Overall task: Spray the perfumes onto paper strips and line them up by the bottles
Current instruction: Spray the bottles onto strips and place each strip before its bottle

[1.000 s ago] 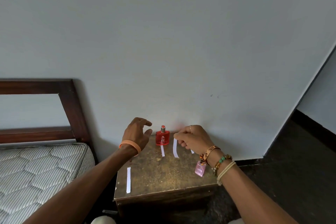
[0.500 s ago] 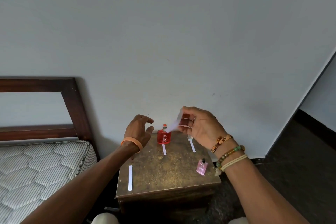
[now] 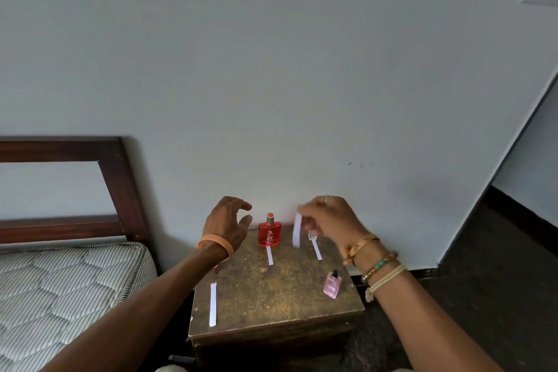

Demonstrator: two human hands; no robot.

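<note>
The right hand (image 3: 329, 217) pinches the top of a white paper strip (image 3: 297, 229) in its fingers (image 3: 306, 220). The strip hangs upright over the back of the bench (image 3: 271, 299), between the red perfume bottle (image 3: 269, 232) and what seems to be a small clear bottle (image 3: 312, 235), mostly hidden by that hand. The left hand (image 3: 228, 223) hovers just left of the red perfume bottle, fingers loosely spread, holding nothing. A second strip (image 3: 270, 256) lies in front of the red perfume bottle, a third strip (image 3: 316, 249) before the small clear bottle, and a fourth strip (image 3: 213, 304) along the bench's left edge. A pink bottle (image 3: 332, 284) stands near the right edge
</note>
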